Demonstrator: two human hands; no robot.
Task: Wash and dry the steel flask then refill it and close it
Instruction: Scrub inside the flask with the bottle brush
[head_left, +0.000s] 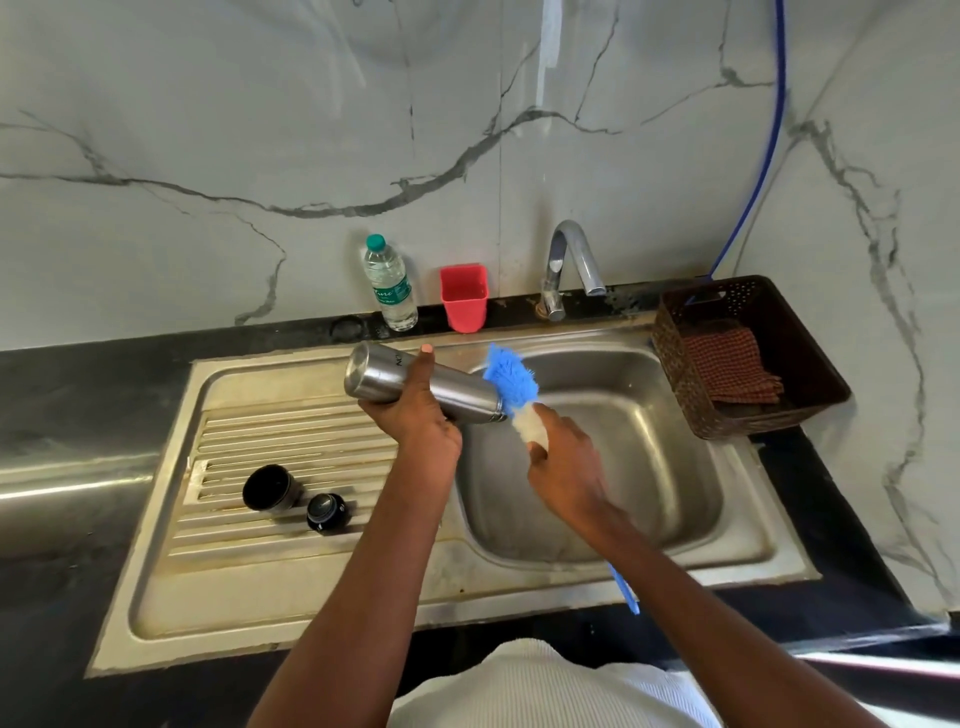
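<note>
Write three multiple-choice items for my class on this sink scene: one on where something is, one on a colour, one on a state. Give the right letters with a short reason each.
1. Where do the flask's two caps lie?
A. In the basket
B. On the ribbed draining board
C. In the basin

2. What colour is the cup by the wall?
A. Red
B. Green
C. Yellow

3. How is the steel flask held?
A. Upright, capped
B. On its side, open
C. Lying loose in the basin

Key: 1 B, the cup cap and stopper sit on the draining board. 2 A, the cup beside the water bottle is red. 3 B, the left hand holds the steel flask sideways over the basin, its open mouth at the blue brush held by the right hand.
</note>
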